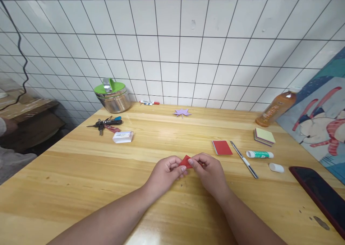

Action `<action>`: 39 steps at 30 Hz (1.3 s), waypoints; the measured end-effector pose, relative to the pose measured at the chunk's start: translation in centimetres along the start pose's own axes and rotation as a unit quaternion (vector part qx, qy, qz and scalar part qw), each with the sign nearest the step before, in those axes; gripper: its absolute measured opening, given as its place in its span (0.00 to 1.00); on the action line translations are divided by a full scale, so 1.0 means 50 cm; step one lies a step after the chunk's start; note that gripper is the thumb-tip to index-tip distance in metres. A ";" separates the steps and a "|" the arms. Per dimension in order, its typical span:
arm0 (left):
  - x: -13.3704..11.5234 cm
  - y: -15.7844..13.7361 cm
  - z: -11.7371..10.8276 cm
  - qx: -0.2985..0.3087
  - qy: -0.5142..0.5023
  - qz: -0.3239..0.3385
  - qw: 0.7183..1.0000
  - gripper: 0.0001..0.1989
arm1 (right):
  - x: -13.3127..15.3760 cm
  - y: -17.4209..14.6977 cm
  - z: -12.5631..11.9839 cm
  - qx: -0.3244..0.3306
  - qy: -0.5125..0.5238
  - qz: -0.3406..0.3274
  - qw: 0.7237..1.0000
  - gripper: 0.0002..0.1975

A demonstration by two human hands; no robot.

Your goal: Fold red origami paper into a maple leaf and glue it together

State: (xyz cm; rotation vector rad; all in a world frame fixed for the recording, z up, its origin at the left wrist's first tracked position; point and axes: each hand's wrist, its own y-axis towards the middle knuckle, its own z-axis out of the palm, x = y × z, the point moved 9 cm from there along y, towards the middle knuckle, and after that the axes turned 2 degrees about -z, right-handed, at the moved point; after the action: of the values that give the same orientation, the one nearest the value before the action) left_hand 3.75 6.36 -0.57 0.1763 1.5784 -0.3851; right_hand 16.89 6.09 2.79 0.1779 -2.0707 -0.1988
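Hands meet mid-table over the wood table (81,173). Left hand (164,175) and right hand (208,173) both pinch a small folded red paper (185,161) between fingertips, held just above the tabletop. Right of them lie a red paper stack (221,147), a thin craft knife (244,159), an uncapped glue stick (259,154) with its cap (276,167) apart, and a sticky-note pad (264,136). Dark phone (319,194) at the right edge. Bottle (275,108) leans by the wall. Farther back: purple paper leaf (182,112), marker (149,102), steel pot with green lid (113,94); keys (106,123) and white box (123,136) on the left.
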 end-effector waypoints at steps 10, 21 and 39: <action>0.001 -0.002 0.002 0.008 0.012 -0.006 1.000 0.11 | 0.000 0.001 -0.003 -0.011 -0.005 -0.005 1.000 0.12; 0.002 -0.002 0.002 0.011 0.016 -0.004 1.000 0.11 | 0.006 0.001 -0.004 -0.012 -0.019 -0.020 1.000 0.13; 0.026 -0.003 0.016 0.067 0.008 -0.063 0.996 0.17 | 0.015 -0.001 -0.009 -0.025 -0.056 -0.044 0.997 0.12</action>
State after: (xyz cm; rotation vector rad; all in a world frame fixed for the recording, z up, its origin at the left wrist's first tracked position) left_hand 4.39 5.77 -1.84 0.1842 1.5847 -0.5890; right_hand 16.91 5.87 3.63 0.2315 -2.1677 -0.3195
